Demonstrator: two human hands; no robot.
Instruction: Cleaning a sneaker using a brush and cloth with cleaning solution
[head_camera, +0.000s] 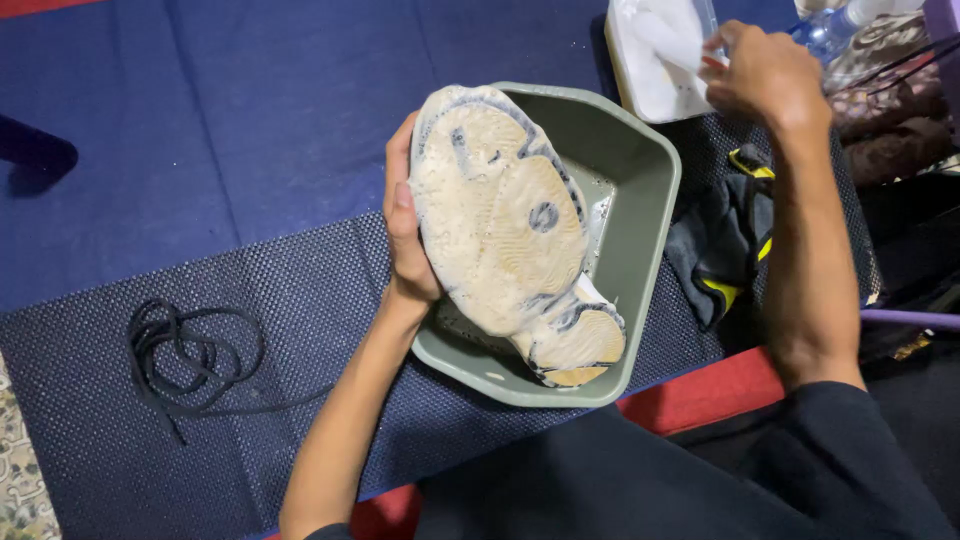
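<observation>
Blue matting covers the floor, with a dark dotted mat across it. Left hand grips the edge of a shoe, held sole-up over a grey-green plastic basin. Right hand is closed on something at a white tub; what it holds I cannot tell. Black laces lie loose on the mat, well apart. A dark cloth sits beside the basin.

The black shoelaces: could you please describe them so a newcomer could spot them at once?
Start at the grey-green tub where the left hand holds a shoe sole-up. Left of it, on the dark textured mat, lie the shoelaces: the only loose, tangled black cords.
</observation>
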